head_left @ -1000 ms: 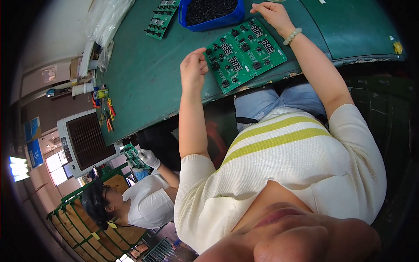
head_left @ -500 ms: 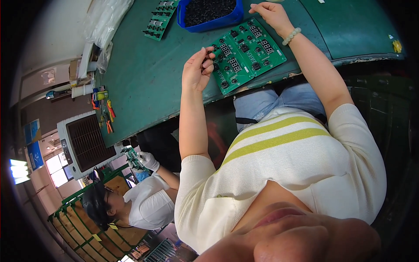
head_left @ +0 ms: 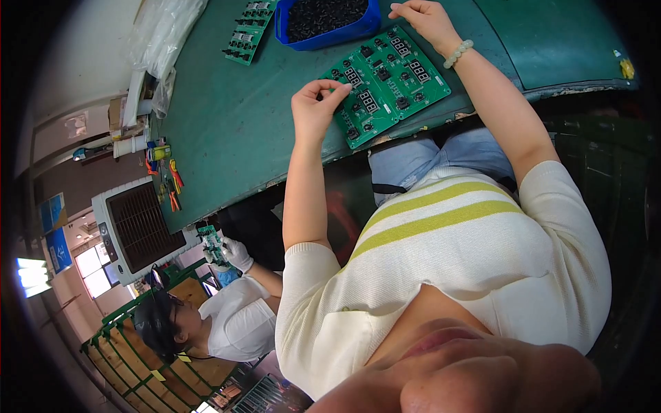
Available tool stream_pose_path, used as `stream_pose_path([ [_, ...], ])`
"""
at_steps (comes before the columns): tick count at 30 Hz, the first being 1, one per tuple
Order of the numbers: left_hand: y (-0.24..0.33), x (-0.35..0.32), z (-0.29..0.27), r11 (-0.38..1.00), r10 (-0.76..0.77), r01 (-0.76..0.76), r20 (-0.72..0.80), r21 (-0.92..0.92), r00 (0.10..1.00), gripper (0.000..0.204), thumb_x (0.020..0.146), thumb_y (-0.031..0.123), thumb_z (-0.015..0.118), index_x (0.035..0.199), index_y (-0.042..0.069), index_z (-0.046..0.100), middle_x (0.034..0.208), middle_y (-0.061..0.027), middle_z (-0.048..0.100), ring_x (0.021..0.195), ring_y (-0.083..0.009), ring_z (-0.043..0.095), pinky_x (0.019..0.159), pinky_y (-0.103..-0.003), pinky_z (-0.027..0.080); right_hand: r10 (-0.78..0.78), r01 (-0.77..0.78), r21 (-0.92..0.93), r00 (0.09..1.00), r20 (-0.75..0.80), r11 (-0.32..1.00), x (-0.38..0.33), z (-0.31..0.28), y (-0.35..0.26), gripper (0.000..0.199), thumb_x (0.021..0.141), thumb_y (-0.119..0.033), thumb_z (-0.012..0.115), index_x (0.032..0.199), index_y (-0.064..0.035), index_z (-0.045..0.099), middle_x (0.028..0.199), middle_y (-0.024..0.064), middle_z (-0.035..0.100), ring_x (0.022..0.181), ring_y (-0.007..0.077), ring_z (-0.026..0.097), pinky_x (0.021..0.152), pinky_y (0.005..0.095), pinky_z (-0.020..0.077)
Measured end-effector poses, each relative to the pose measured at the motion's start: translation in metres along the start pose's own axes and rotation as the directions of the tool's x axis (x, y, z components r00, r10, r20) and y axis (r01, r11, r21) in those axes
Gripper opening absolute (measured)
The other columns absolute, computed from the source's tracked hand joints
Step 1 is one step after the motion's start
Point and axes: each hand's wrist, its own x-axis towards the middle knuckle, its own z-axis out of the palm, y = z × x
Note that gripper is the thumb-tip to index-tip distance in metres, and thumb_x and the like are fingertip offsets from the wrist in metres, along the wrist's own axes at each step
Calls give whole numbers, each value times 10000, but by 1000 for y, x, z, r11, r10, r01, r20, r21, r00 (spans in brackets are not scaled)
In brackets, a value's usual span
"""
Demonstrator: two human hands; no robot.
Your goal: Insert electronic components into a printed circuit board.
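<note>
A green circuit board with several digit displays and black knob-like parts lies at the table's near edge. My left hand is over the board's left edge, thumb and forefinger pinched together by a display; anything between them is too small to make out. My right hand hovers past the board's far edge, its fingertips also pinched, beside a blue bin. Small black pieces fill the bin. Whether a piece sits in the right fingertips I cannot tell.
Another green board with black parts lies left of the bin. Pliers and other hand tools are at the table's left edge, near an air cooler. At lower left a co-worker with white gloves holds a green board.
My left hand has turned, and its pinched fingertips have moved right onto the board's left part. The right hand has barely moved. The co-worker's board has shifted slightly.
</note>
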Motion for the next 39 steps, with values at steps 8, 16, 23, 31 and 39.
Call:
stream_pose_path([
  [8, 3, 1, 6, 940, 47, -23, -61, 339, 997, 128, 682, 95, 749, 769, 17, 696, 524, 47, 433, 495, -43, 351, 457, -227, 296, -61, 60, -56, 998, -16, 997, 3, 1, -1, 237, 842, -190, 610, 718, 3, 671, 632, 9, 617, 595, 62, 517, 567, 223, 409],
  [16, 2, -1, 0, 917, 51, -40, -19, 397, 999, 140, 675, 94, 737, 788, 19, 700, 519, 20, 438, 487, -60, 361, 460, -241, 314, 2, -2, 26, 1000, -13, 1000, 0, 2, 0, 230, 841, -179, 610, 719, 6, 669, 640, 13, 621, 601, 69, 529, 574, 223, 415],
  [23, 6, 2, -1, 883, 76, -98, 66, 459, 995, 128, 696, 114, 706, 796, 35, 699, 522, -15, 465, 484, -98, 412, 476, -265, 355, -32, 32, 22, 999, -9, 999, -1, -1, -2, 220, 841, -162, 605, 718, 10, 667, 641, 14, 623, 594, 67, 525, 567, 219, 415],
  [31, 14, 1, 3, 744, 248, -289, 152, 602, 957, 110, 682, 129, 703, 777, 73, 698, 597, -84, 542, 550, -215, 528, 538, -321, 426, -38, 40, -39, 999, 31, 998, -3, -5, -3, 228, 861, -272, 603, 810, -71, 696, 549, -110, 399, 510, -8, 310, 467, 179, 215],
  [39, 3, 9, -23, 577, -310, 307, 145, -757, 940, 195, 828, 19, 489, 994, -63, 545, 785, -53, 513, 625, -101, 420, 501, -222, 339, -9, 10, -43, 1000, 27, 999, -7, -4, -2, 225, 860, -270, 603, 813, -71, 698, 548, -111, 404, 504, -6, 310, 466, 179, 218],
])
